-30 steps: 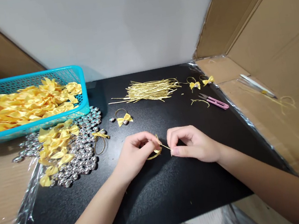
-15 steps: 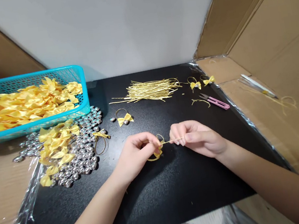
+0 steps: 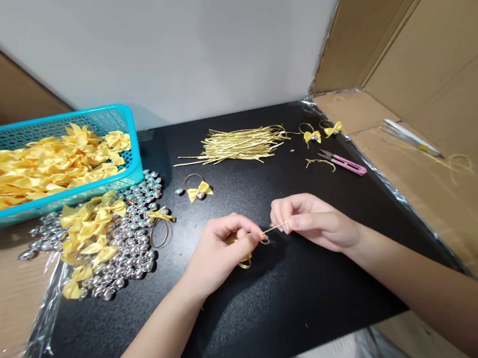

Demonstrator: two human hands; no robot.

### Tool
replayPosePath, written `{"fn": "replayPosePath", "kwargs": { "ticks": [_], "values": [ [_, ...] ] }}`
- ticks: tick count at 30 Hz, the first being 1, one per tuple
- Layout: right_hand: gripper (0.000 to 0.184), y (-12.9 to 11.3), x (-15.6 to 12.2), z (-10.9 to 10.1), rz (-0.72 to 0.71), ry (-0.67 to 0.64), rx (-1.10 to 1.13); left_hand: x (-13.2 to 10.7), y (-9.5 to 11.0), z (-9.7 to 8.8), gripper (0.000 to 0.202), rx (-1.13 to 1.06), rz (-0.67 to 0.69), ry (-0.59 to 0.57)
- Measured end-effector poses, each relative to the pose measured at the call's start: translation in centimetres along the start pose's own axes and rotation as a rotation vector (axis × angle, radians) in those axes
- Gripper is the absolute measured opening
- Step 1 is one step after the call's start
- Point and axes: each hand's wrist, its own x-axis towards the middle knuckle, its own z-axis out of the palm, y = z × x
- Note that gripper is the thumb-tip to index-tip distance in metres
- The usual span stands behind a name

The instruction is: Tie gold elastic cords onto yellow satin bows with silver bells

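Note:
Between my two hands a short length of thin gold cord (image 3: 274,228) is stretched taut. My left hand (image 3: 226,246) pinches one end of it between thumb and forefinger, with a small loop of cord at the fingertips. A yellow bow (image 3: 245,259) with cord hangs under that hand, mostly hidden by the fingers. My right hand (image 3: 312,220) is closed in a pinch on the other end. Left of my hands lie a yellow bow with a silver bell and a cord loop (image 3: 199,191), and another looped bow (image 3: 160,216).
A blue basket (image 3: 134,141) of yellow bows stands at the back left. Silver bells (image 3: 138,242) and loose bows (image 3: 88,225) are heaped before it. Gold cords (image 3: 245,144) lie at the back. Pink thread snips (image 3: 347,163), finished-looking bows (image 3: 312,136) and a white-handled tool (image 3: 410,135) are right.
My hands have come slightly closer, the right moving a little left. The bow is now more covered by my left hand, and the cord loop sits lower at its fingertips.

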Motion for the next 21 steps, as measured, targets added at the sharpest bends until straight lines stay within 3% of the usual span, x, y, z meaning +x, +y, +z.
{"fn": "replayPosePath", "kwargs": {
  "ticks": [12,21],
  "values": [
    [0.032,0.11,0.04,0.29,-0.008,-0.111,-0.030,0.12,-0.54,0.09,0.013,0.149,0.085,0.056],
    [0.028,0.37,0.00,0.16,-0.044,-0.173,0.016,-0.22,-0.25,0.22,0.015,0.390,0.323,0.104]
  ]
}}
